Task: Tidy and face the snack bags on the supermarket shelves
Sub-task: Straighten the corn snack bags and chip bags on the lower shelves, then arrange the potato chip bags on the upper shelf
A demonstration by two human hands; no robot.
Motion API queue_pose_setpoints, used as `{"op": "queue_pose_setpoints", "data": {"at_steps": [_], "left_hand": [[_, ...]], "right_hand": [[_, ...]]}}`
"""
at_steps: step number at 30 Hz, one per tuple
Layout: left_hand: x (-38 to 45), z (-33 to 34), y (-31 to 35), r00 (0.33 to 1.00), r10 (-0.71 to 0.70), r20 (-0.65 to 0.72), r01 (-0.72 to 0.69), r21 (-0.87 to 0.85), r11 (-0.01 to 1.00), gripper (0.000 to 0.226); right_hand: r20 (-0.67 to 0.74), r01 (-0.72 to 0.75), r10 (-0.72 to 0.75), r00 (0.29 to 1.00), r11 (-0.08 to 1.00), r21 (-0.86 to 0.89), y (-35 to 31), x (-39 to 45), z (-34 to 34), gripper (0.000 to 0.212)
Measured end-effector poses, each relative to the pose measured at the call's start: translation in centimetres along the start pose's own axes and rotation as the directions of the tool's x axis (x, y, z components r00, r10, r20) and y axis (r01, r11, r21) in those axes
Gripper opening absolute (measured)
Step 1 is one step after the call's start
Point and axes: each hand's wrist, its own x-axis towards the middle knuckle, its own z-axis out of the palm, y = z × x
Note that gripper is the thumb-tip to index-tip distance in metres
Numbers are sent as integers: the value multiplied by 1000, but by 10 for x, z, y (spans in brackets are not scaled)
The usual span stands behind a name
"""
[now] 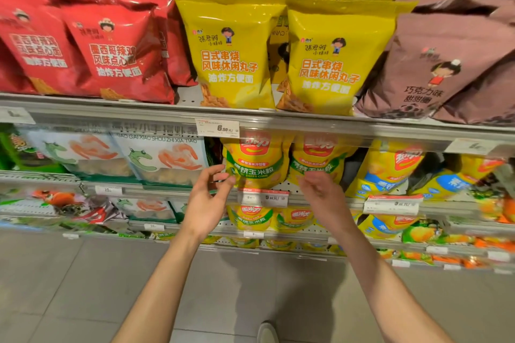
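Two yellow baked-corn bags stand side by side on the second shelf, the left bag (255,164) and the right bag (317,160). My left hand (207,200) is raised just left of the left bag, fingers apart, fingertips at its lower left edge, holding nothing. In front of the right bag's lower part hovers my right hand (320,195), fingers loosely curled and empty. Above them, two big yellow snack bags (231,58) (326,64) stand upright, facing forward on the top shelf.
Red bags (111,50) lean at the top left, mauve bags (440,69) at the top right. White shrimp-snack bags (164,156) sit left of the corn bags, yellow-and-blue bags (384,172) to the right. Price tags line the shelf rails (278,120). Grey floor lies below.
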Motion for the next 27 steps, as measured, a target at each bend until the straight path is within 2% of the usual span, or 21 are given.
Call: {"op": "queue_pose_setpoints", "data": {"at_steps": [6,10,11,14,16,20,24,27], "left_hand": [[-43,-14,16,998,17,53,-12,-94,995,23],[-63,-8,32,994,40,101,-27,-129,991,53],[-66,-1,35,992,45,122,-28,-137,990,50],[-77,28,50,984,44,175,-14,-165,986,21],[-85,48,60,975,55,214,-13,-195,981,20],[-99,92,85,959,117,256,-62,-212,975,14],[-115,151,114,954,152,260,-78,-273,959,13],[-132,205,143,946,215,243,-138,-299,944,17]], "right_hand": [[-179,25,-16,984,999,48,-11,-78,-42,12],[-285,8,25,958,994,112,-21,-111,-71,12],[-302,-2,38,953,993,121,-21,-117,-78,12],[-351,-18,72,934,988,155,-18,-134,-103,10],[-383,-10,77,920,985,174,-13,-144,-121,7],[-433,31,67,899,976,216,3,-154,-168,16],[-494,50,68,867,974,222,23,-158,-227,9],[-484,79,30,874,976,202,33,-162,-283,8]]}}
